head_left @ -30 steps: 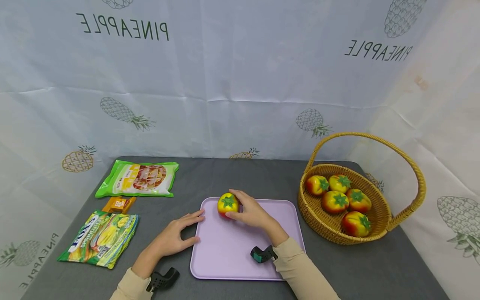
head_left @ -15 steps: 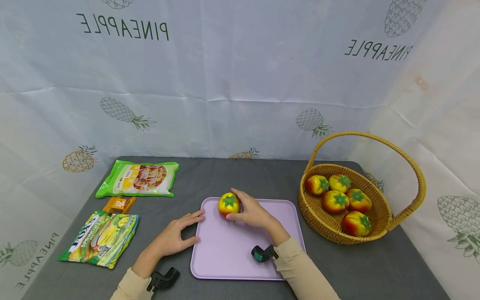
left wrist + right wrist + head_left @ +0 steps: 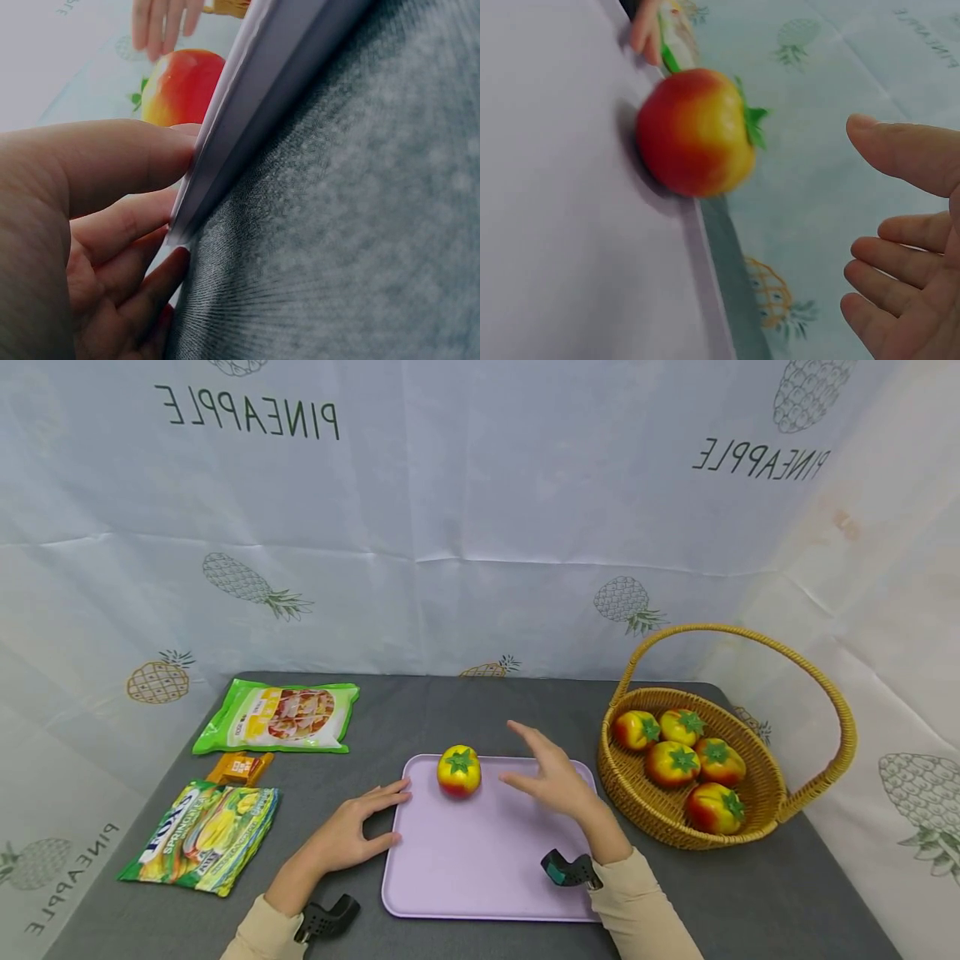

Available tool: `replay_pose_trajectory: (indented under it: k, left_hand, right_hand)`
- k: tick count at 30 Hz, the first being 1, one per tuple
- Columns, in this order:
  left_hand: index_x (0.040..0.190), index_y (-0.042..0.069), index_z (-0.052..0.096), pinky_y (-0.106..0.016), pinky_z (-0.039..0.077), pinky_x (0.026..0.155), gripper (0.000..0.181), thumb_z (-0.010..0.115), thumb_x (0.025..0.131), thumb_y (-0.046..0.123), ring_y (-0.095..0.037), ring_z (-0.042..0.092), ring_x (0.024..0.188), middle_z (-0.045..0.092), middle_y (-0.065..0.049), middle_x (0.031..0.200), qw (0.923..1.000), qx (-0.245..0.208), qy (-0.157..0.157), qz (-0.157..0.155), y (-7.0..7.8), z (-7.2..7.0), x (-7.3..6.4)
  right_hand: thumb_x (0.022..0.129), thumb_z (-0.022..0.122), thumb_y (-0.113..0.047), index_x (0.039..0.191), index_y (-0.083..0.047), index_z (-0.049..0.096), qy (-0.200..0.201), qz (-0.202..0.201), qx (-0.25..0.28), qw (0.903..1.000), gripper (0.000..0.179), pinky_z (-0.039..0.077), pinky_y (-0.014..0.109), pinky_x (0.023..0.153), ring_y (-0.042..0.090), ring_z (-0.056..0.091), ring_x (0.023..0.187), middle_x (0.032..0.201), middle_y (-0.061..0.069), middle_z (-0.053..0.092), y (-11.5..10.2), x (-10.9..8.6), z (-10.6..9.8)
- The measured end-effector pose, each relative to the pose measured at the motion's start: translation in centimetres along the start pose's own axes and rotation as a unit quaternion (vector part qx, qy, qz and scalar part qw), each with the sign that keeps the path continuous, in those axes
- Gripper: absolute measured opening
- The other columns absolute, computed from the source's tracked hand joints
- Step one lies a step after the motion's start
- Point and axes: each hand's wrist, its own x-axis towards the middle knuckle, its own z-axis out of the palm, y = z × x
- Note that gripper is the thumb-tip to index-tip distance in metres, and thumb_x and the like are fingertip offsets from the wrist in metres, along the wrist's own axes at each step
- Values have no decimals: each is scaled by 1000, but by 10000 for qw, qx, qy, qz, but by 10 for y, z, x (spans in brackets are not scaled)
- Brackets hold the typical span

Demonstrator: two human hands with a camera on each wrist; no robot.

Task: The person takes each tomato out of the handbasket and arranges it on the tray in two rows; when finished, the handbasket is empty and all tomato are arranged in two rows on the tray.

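Observation:
A red-and-yellow fruit with a green star-shaped leafy top (image 3: 459, 772), much like a persimmon, sits upright near the far left corner of the lilac tray (image 3: 480, 868). My right hand (image 3: 558, 781) is over the tray's right half, thumb and fingers spread apart; in the right wrist view a gap separates its thumb (image 3: 900, 150) from the fruit. At the tray's left edge, my left hand (image 3: 348, 835) touches the rim with thumb and fingertips, its fingers nearly straight. The left wrist view has the thumb (image 3: 142, 157) right at the rim, with the fruit beyond.
A wicker basket (image 3: 618, 797) with a tall handle stands right of the tray, holding several similar fruits (image 3: 671, 764). On the left lie a green-and-white food bag (image 3: 277, 718), a small orange packet (image 3: 240, 769) and a green-yellow packet (image 3: 202, 837). A pineapple-print curtain (image 3: 480, 510) hangs behind.
My right hand has let go of the fruit and moved right, its fingers spreading. The fruit stays at the far left of the tray. My left hand has not moved.

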Motion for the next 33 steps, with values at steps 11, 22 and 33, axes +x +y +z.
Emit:
replay_pose_trajectory:
  k: [11,22,33]
  left_hand:
    - [131,18,58,-59,36,103,51,71,83,29,-30,46,131,47,0,145,10000,-13,23,-42,0,0,-2]
    - [132,19,57,-60,34,103,51,70,83,31,-31,45,132,46,0,146,9999,-76,-86,-64,2,1,2]
    - [132,20,57,-59,35,103,51,70,84,31,-31,45,132,46,1,146,9999,-76,-73,-100,1,-1,0]
  right_hand:
    - [83,73,-22,143,-4,38,929,-210,-63,9954,71,37,49,104,36,43,131,145,16,43,23,-36,-51]
    - [89,67,-22,146,-7,34,1560,651,-126,9855,68,33,32,112,44,36,133,147,20,39,54,-72,-104]
    - [90,62,-39,150,-6,23,1104,1728,-702,9762,78,26,73,95,55,29,130,149,28,28,74,-87,-129]
